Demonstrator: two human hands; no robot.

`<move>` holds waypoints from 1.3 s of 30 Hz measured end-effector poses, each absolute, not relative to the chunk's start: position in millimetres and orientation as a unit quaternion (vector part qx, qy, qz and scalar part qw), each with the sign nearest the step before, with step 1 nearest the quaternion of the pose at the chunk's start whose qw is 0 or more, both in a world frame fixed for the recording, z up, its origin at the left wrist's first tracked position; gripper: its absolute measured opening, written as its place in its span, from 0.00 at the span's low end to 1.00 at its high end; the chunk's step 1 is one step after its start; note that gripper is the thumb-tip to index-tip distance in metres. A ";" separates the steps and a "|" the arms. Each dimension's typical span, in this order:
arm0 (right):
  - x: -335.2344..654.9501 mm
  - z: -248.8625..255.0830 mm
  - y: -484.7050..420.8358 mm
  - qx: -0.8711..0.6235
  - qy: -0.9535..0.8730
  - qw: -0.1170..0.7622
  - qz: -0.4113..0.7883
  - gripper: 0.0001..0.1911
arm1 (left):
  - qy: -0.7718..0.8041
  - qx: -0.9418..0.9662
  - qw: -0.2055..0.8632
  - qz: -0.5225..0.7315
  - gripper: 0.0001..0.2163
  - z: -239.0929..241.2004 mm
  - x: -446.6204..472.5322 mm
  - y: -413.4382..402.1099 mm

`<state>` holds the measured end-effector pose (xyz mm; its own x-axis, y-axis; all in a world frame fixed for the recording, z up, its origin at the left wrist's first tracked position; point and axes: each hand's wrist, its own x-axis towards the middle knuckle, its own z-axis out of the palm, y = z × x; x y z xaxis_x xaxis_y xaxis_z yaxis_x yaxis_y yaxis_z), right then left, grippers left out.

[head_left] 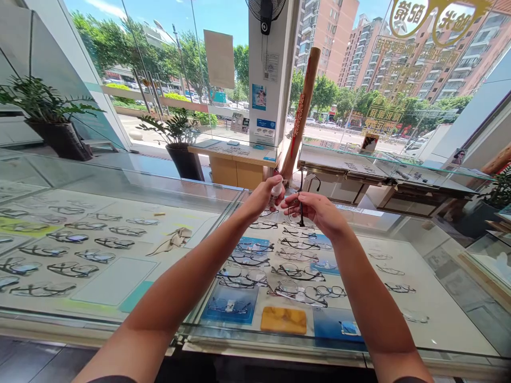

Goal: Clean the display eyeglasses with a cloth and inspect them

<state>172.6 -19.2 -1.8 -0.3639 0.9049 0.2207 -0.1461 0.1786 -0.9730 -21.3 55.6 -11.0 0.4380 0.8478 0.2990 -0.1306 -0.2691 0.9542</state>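
Both my arms reach out over a glass display counter (183, 330). My left hand (268, 192) is wrapped round a small clear spray bottle with a white top (277, 189), held upright. Close beside it on the right, my right hand (317, 210) pinches a pair of eyeglasses (302, 213); a dark temple arm points up and down past the fingers. The lenses are partly hidden by the fingers. Beneath the hands, rows of eyeglass frames (297, 271) lie inside the counter, along with a yellow-orange case (283, 320).
A crumpled tan cloth (175, 239) lies at left among more glasses (75, 236). Beyond the counter stand a tall wooden post (303, 106), a potted plant (186, 159), a wooden-fronted display table (233, 167) and another glass case (347, 165). A fan (265, 13) hangs on the pillar.
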 end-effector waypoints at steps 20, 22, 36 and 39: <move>178.9 -6.1 -10.2 -0.300 -0.548 0.576 0.527 0.19 | 0.289 0.729 0.473 0.401 0.30 -11.1 -21.6 48.8; 179.8 -4.6 -11.8 -0.301 -0.547 0.577 0.526 0.19 | 0.278 0.710 0.482 0.430 0.31 -7.1 -27.7 55.2; 180.4 -2.4 -13.5 -0.301 -0.556 0.569 0.526 0.18 | 0.548 0.658 0.090 0.509 0.12 -71.6 -143.5 186.1; 180.3 -2.2 -13.8 -0.294 -0.558 0.570 0.527 0.17 | 0.580 0.650 0.092 0.483 0.14 -97.6 -157.5 194.8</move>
